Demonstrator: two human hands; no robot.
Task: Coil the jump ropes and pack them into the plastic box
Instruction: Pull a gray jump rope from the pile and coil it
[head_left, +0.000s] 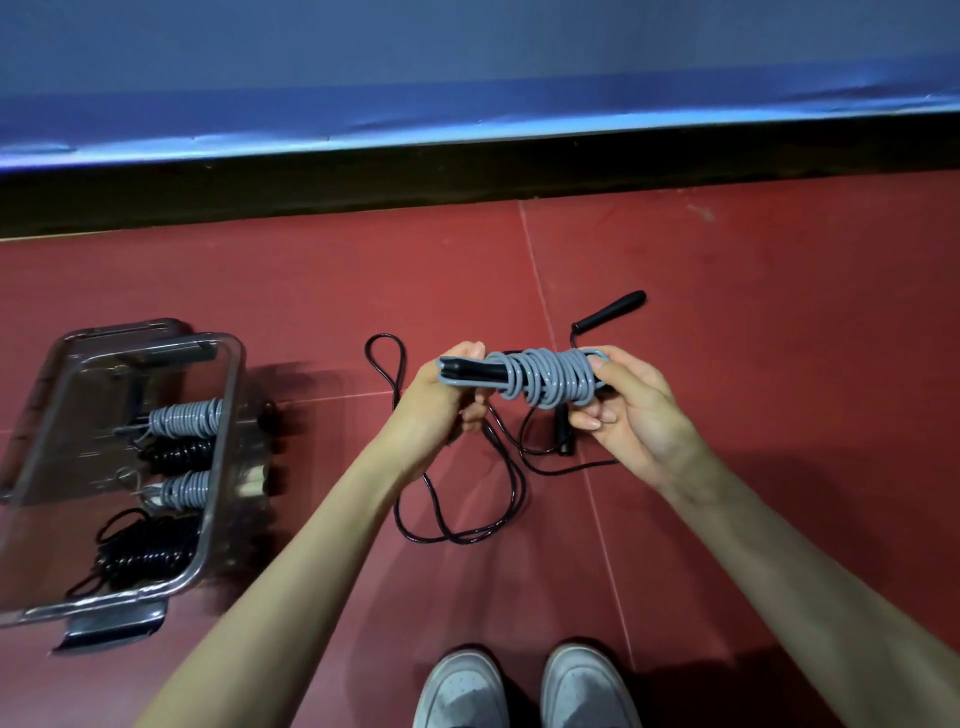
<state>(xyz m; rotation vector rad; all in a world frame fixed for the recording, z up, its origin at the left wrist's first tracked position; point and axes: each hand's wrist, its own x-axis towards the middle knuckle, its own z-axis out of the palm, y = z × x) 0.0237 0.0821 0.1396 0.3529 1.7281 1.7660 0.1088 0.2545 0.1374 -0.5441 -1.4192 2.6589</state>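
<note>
Left hand: clenched round the handle end of the grey rope. Right hand: pinching the far loop end of the same bundle, fingertips tucked at the last turn. Grey rope: wound tight round its black handles, held level in the air to the right of the plastic box, well apart from it. Plastic box: clear, lid off, on the red floor; four coiled ropes inside, two grey and two black, laid in a row. Black rope: uncoiled, sprawled on the floor right of the box, directly beneath the held bundle; one handle lying beyond it. Shoes: grey pair, nearer than everything else, right of the box. Step in hand, by judgement: finishing off the grey coil, tail likely being tucked. Next move calls for: keeping the wraps pinched, carrying the bundle leftward, laying it in the box beside the others. Remaining: black rope not yet coiled.
</note>
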